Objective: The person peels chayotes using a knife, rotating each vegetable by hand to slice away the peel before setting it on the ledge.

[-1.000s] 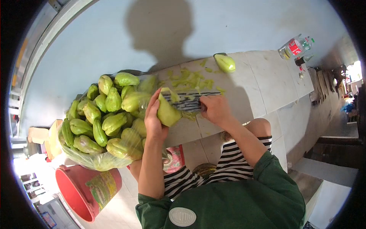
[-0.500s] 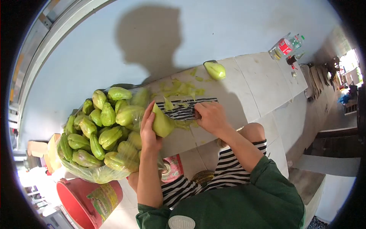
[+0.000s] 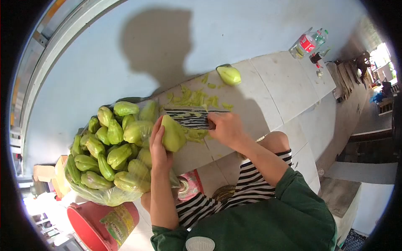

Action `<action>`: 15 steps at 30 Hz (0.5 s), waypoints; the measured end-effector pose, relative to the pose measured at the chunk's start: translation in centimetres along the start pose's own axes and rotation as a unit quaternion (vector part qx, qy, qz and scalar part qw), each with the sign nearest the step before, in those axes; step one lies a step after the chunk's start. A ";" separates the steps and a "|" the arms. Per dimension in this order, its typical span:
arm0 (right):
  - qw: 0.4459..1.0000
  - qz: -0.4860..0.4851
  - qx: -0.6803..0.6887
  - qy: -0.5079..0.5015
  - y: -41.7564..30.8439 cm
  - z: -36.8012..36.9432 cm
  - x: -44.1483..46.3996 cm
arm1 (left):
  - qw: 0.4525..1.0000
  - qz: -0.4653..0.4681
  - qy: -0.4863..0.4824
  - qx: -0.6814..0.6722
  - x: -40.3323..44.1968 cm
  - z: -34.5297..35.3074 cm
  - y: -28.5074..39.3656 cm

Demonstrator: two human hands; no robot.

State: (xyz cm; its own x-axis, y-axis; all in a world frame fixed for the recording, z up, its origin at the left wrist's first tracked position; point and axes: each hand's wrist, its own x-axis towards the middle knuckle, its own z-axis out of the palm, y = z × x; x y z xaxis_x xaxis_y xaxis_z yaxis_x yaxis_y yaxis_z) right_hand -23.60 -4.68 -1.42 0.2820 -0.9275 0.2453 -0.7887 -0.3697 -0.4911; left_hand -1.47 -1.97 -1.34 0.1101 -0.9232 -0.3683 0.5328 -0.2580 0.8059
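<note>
My left hand (image 3: 160,147) is wrapped round a pale green chayote (image 3: 173,134), which it holds upright beside the bag. Closed on the handle end of a wide blade (image 3: 188,117) is my right hand (image 3: 226,129); the blade looks striped and its left end is close to the top of the chayote. Green peelings (image 3: 193,97) lie scattered on the tiled ledge (image 3: 289,83) beyond the blade. One more pale chayote (image 3: 230,75) rests near the wall. Several unpeeled chayotes (image 3: 119,154) fill a clear plastic bag (image 3: 100,195) at the left.
A red bucket (image 3: 90,221) stands below the bag at the lower left, near a cardboard box (image 3: 58,175). Plastic bottles (image 3: 307,43) and a small dark bottle (image 3: 315,57) stand at the ledge's far right end. A wall runs behind the ledge.
The view has shifted somewhat. The blade has moved from over the chayote's upper side to just above and beyond it. Both hands keep their hold.
</note>
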 end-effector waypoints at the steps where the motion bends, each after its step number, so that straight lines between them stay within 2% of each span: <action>1: 1.000 0.004 0.000 0.007 -0.1 0.0 -0.1 | 1.000 0.001 -0.011 0.001 -0.1 -0.1 0.1; 15: 0.998 -0.062 -0.010 0.023 0.4 0.5 -0.4 | 0.999 -0.008 0.033 0.009 -0.1 -0.3 -0.4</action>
State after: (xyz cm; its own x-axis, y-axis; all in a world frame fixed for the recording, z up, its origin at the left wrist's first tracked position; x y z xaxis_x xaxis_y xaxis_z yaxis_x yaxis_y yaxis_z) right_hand -23.76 -4.49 -2.09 0.3526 -0.8710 0.3421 -0.7597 -0.4799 -0.4387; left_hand -1.43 -1.64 -1.78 0.1573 -0.8981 -0.4108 0.5193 -0.2786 0.8079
